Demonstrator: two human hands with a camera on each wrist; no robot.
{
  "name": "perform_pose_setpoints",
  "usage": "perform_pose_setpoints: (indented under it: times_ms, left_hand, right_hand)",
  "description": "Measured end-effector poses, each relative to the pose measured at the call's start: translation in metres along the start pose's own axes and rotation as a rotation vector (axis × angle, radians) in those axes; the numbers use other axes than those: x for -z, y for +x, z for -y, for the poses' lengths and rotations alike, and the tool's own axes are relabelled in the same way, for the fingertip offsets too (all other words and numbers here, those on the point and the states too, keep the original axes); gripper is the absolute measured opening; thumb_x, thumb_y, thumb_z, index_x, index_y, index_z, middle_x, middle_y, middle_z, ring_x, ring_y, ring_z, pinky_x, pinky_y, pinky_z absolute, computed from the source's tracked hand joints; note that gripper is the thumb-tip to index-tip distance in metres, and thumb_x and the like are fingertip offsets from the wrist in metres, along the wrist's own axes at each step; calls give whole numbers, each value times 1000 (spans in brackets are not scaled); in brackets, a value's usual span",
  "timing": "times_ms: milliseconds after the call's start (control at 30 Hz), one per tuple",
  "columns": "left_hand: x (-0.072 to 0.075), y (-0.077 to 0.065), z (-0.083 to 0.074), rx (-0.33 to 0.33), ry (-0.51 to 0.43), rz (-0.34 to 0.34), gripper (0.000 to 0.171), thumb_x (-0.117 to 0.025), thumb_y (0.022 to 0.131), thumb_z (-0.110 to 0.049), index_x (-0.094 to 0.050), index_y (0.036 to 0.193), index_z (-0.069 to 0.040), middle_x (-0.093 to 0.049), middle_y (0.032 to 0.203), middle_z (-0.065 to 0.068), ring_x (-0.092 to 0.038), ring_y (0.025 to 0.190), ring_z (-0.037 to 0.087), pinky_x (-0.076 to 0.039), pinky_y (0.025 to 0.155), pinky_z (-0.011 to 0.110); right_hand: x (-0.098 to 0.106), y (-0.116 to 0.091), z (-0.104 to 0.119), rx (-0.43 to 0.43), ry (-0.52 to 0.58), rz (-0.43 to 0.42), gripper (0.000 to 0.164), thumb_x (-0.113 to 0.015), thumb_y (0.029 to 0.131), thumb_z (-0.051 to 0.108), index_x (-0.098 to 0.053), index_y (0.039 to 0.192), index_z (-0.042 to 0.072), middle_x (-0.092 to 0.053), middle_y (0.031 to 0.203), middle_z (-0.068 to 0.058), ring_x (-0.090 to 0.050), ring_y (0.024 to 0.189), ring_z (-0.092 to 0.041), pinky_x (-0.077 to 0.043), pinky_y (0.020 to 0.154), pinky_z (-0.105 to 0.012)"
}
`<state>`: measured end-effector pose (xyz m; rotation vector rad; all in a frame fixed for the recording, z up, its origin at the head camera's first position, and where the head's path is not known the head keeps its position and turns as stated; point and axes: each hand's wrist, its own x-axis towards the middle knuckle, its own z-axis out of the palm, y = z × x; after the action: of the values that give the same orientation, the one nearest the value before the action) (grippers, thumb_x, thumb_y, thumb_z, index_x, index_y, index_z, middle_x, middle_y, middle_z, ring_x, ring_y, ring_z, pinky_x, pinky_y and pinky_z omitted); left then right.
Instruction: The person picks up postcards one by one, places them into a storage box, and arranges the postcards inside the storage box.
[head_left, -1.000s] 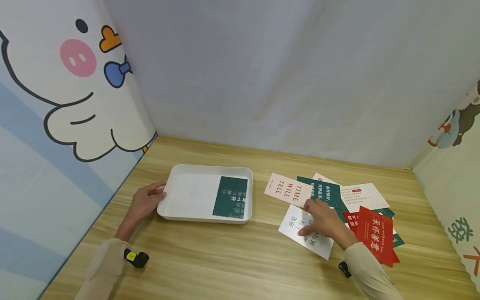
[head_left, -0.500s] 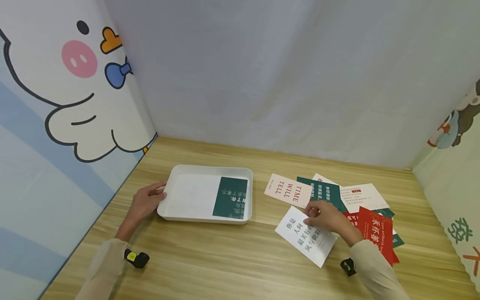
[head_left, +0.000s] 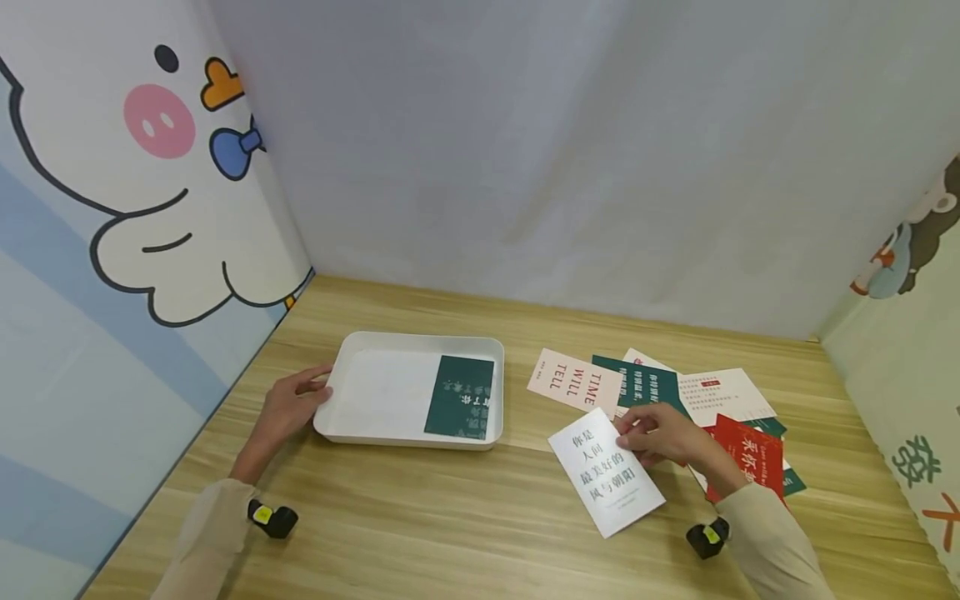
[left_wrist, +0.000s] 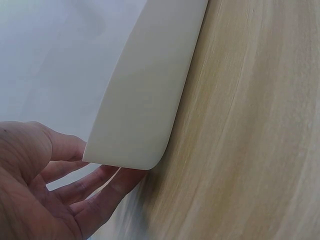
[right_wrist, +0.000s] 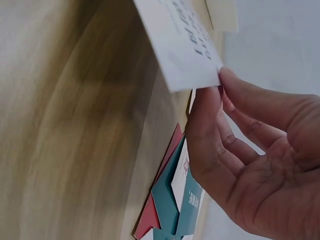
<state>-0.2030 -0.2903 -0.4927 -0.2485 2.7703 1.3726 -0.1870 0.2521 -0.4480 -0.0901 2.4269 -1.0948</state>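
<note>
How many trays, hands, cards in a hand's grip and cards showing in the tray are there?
White tray: 1
Left hand and right hand: 2
White card gripped: 1
Dark green card in tray: 1
Total: 5

The wood-grain counter [head_left: 450, 525] is backed by a pale-grey cloth [head_left: 525, 167]. At the left, a blue-striped panel [head_left: 60, 350] is printed with a white cartoon duck [head_left: 213, 212]. On the pale-green panel [head_left: 877, 367] at the right, a green Chinese character [head_left: 918, 460] is set above red strokes [head_left: 941, 514], below a cropped cartoon figure [head_left: 926, 237].
</note>
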Motion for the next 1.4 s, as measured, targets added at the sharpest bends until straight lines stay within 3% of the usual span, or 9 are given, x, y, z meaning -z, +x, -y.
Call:
perform_pose_setpoints:
  times_ms: [533,800,967,1167,1400]
  left_hand:
    - [1,-1,1,-3,-17,4,49,-62,105,-14,-54,150,1,-60,138,35,-60,124,48,-52,71,26]
    - [2,-2,-1,1,-9,-1,48,-62,104,-14,-55,150,1,-61,138,35,-60,125,48,-53,74,28]
    - [2,-3,-2,3,-17,-4,48,-63,104,-14,-55,149,0,-62,137,34,-60,126,48,-54,75,29]
    - [2,-3,-1,4,-48,-1,48,-63,104,-12,-55,150,1,-61,138,35,-61,124,48,-54,70,27]
    - [1,-2,1,1,-67,-8,47,-62,103,-9,-56,149,1,-62,137,35,-63,120,46,-53,67,25]
  right_hand:
    - [1,-5,-7,-17,187,-1,28,-71,100,9,-64,120,-9,-75,94,-9,-69,75,-18,-62,70,-32]
    - [-2,-11,-6,-16,289,-88,36,-72,100,14,-62,125,-10,-75,94,-8,-69,77,-18,-62,71,-30]
    - [-5,-12,1,-5,337,-121,40,-72,101,18,-61,129,-8,-75,97,-9,-71,79,-18,-62,75,-30]
    - [-12,-10,16,57,468,-137,39,-71,101,14,-58,128,-11,-75,94,-5,-73,77,-16,-62,77,-31]
    - [-26,2,37,65,638,-176,28,-72,99,10,-63,121,-5,-73,92,1,-72,81,-13,-62,78,-31]
